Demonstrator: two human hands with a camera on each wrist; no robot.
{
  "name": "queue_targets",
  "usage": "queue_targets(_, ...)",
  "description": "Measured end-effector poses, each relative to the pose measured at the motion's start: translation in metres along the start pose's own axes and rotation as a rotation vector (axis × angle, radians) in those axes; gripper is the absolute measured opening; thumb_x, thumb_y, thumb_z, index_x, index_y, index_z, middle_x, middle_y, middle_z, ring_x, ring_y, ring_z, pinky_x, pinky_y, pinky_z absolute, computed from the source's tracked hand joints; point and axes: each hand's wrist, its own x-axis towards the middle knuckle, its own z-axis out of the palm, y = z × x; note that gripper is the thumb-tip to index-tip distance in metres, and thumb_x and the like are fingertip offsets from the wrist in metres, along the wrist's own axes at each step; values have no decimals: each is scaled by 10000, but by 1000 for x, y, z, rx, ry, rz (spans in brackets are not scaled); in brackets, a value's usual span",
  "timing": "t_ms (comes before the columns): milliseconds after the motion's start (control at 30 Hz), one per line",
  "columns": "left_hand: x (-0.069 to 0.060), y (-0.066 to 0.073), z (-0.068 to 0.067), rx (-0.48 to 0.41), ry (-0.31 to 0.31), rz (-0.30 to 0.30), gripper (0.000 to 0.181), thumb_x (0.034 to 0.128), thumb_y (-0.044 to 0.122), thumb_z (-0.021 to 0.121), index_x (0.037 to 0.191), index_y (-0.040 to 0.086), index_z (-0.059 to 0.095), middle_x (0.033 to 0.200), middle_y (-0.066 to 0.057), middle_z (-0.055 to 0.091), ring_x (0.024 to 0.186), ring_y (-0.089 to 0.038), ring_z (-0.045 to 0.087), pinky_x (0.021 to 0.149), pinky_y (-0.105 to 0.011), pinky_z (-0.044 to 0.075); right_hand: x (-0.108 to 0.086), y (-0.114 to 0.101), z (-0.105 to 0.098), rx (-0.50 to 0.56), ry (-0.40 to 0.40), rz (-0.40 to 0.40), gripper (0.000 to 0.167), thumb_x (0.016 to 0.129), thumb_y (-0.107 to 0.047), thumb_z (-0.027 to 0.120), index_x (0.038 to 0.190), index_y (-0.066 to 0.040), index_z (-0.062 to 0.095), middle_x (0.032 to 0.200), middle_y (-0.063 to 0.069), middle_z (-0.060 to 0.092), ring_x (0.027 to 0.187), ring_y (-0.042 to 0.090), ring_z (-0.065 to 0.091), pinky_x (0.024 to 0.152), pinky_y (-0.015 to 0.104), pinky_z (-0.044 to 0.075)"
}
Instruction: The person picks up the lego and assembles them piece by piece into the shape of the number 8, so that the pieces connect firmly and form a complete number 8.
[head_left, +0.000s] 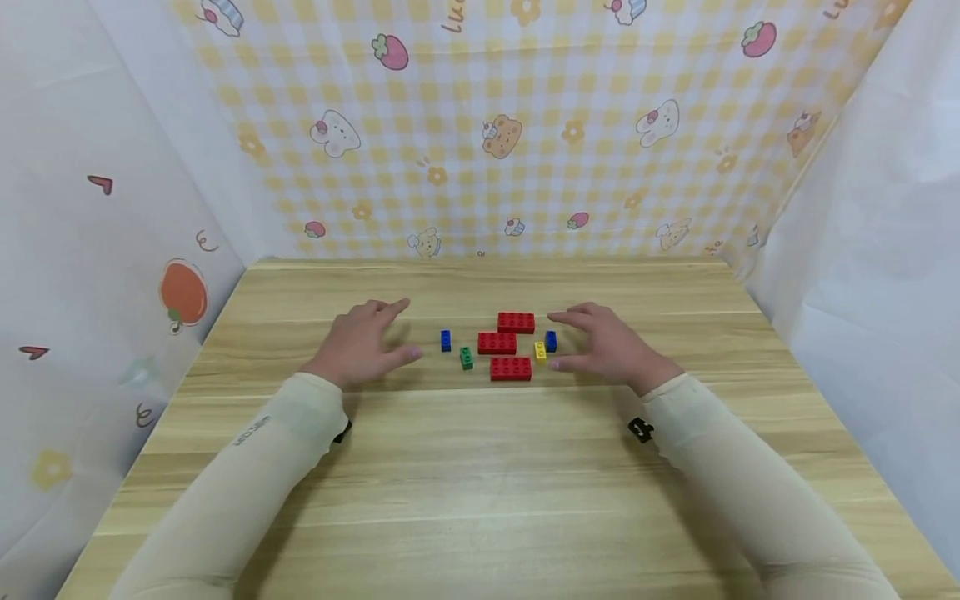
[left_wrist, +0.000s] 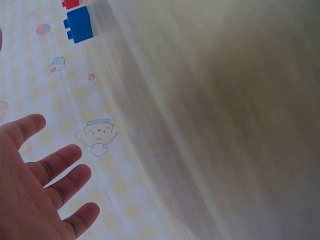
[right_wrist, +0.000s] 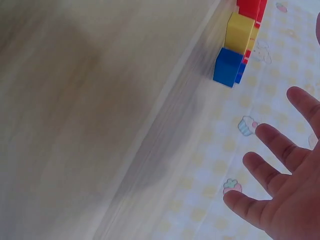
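Note:
Three red toy building bricks lie in the middle of the wooden table: a back one [head_left: 516, 322], a middle one [head_left: 497, 342] and a front one [head_left: 511, 368]. To their left are a small blue brick [head_left: 446, 340] and a green brick [head_left: 467, 357]. On their right sit a yellow brick [head_left: 540, 352] and another blue brick [head_left: 551, 341]. My left hand [head_left: 363, 343], fingers spread, hovers left of the left blue brick [left_wrist: 80, 25] and holds nothing. Close by the yellow and right blue bricks, my right hand [head_left: 603, 346] is also spread; its wrist view shows these bricks apart from the fingers [right_wrist: 280, 145].
The wooden table [head_left: 480, 500] reaches back to a yellow checked cloth [head_left: 465, 150]. White cloth hangs along the left [head_left: 90, 275] and right sides. A dark strap piece [head_left: 641, 430] shows under the right wrist.

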Motion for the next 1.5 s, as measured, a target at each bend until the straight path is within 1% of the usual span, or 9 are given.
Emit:
queue_targets(233,4,7,2,-14,-10,-3,913,972,651,630,1678,185,286,1605,-228,427,1447,-470,421,1148,-735,308,7,-10,5,3,-16,-2,767,862,-459,872,1515,-178,584,1532,182,498,1405,424,469,1152,631,411)
queue_targets(500,8,15,3,-22,-27,-5,903,968,648,637,1673,194,304,1615,-215,422,1469,-449,404,1172,-710,298,13,-19,11,12,-21,31,687,854,-445,884,1454,-209,647,1435,117,555,1312,350,514,1096,565,477)
queue_targets(600,9,17,4,-27,-32,-6,904,963,655,637,1670,195,313,1614,-209,424,1472,-444,403,1178,-702,293,14,-22,13,6,-17,24,655,840,-439,897,1412,-202,683,1367,115,590,1246,331,537,1049,536,497)
queue_targets(733,12,20,7,-26,-33,-4,900,960,657,637,1666,194,324,1609,-204,432,1464,-438,412,1175,-699,299,15,-26,16,-32,-18,20,607,822,-438,912,1353,-209,728,1285,105,621,1166,312,543,960,492,504)
queue_targets(867,15,22,9,-17,-31,1,890,959,647,640,1662,197,335,1599,-202,443,1456,-433,424,1165,-698,315,17,-28,20,-84,-18,19,558,815,-452,913,1302,-228,759,1216,78,633,1120,299,536,884,457,485)
queue_targets(1067,18,24,12,-9,-36,-1,900,948,650,648,1662,198,337,1589,-203,447,1445,-435,434,1163,-698,321,20,-29,26,-149,-21,8,430,821,-455,907,1185,-252,802,1076,41,638,976,259,517,775,395,436)
queue_targets(1167,18,25,13,-14,-35,1,902,944,662,645,1660,203,343,1589,-198,449,1446,-427,433,1163,-690,323,21,-29,26,-156,-35,15,385,830,-442,903,1155,-260,805,1041,27,636,946,243,513,774,397,423)
queue_targets(1333,18,27,13,-7,-35,3,911,938,678,641,1657,200,350,1595,-198,445,1453,-421,431,1159,-686,330,22,-30,27,-157,-66,23,346,848,-419,893,1141,-257,805,1017,6,638,955,233,535,803,428,447)
queue_targets(1500,18,31,10,-11,-47,3,913,937,679,644,1657,199,351,1604,-193,440,1463,-416,425,1168,-684,326,24,-32,29,-162,-92,31,316,861,-409,884,1119,-244,808,972,-3,617,924,223,529,767,392,440)
